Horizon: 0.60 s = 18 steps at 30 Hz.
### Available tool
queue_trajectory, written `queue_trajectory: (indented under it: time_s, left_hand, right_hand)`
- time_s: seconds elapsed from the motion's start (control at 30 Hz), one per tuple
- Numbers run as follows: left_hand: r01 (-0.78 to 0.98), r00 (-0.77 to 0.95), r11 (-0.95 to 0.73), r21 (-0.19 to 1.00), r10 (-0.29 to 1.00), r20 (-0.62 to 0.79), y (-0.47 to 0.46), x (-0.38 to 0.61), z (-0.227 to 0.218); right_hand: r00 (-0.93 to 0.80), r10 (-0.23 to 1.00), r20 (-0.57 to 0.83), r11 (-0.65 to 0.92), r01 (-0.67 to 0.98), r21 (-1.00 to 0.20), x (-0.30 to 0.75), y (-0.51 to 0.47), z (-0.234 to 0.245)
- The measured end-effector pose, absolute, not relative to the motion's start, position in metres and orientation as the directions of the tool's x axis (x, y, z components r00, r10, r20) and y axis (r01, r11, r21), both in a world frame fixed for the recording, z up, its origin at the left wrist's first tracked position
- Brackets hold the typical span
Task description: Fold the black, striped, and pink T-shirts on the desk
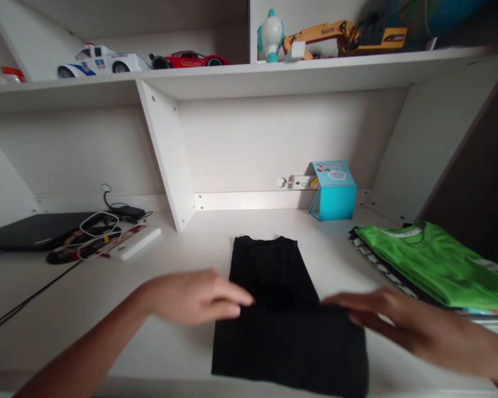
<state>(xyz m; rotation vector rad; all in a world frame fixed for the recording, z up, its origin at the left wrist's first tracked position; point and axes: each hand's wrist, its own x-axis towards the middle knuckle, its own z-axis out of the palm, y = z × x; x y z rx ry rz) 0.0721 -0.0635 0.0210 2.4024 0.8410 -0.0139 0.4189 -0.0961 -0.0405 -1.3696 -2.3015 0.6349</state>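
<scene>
Both palms lay flat, gripping nothing: our left hand (195,296) and right hand (398,318) pressed the black garment (274,276) against the worktop (87,298), likely to set its crease.

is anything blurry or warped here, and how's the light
Head view: the left hand and right hand are motion-blurred; the black garment is too dark for detail; the shelf edges bow from lens distortion; soft light, brightest beside the blue box.

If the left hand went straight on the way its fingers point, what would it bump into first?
The left hand points right, across the folded black garment. Going on, it would likely meet the right hand first, whose fingertips point back at it over the same cloth; depth is hard to judge.
</scene>
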Motion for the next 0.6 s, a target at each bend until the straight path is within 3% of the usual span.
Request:
queue_trajectory:
  time_s: [0.1,0.2,0.27,0.37,0.47,0.6]
  left_hand:
    - [0.583,0.737,-0.49,0.647,0.655,-0.168,0.026,0.092,0.017]
    - [0.676,0.57,-0.205,0.708,0.755,-0.325,0.096,0.101,-0.026]
    - [0.691,0.511,-0.102,0.716,0.769,-0.384,0.121,0.101,-0.054]
    - [0.652,0.536,-0.106,0.751,0.765,-0.358,0.134,0.093,-0.068]
    - [0.582,0.576,-0.191,0.79,0.782,-0.236,0.143,0.086,-0.062]
    - [0.662,0.499,-0.299,0.687,0.86,-0.107,0.162,0.088,-0.07]
  right_hand:
    - [-0.449,0.893,-0.042,0.318,0.692,-0.648,0.407,0.0,-0.033]
    - [-0.401,0.909,-0.117,0.238,0.726,-0.646,0.392,0.069,-0.055]
    - [-0.386,0.91,-0.151,0.21,0.742,-0.637,0.386,0.093,-0.075]
    - [-0.383,0.912,-0.145,0.213,0.746,-0.631,0.388,0.11,-0.092]
    - [-0.371,0.922,-0.109,0.229,0.751,-0.62,0.395,0.123,-0.092]
    - [-0.272,0.959,-0.078,0.19,0.825,-0.532,0.396,0.144,-0.096]
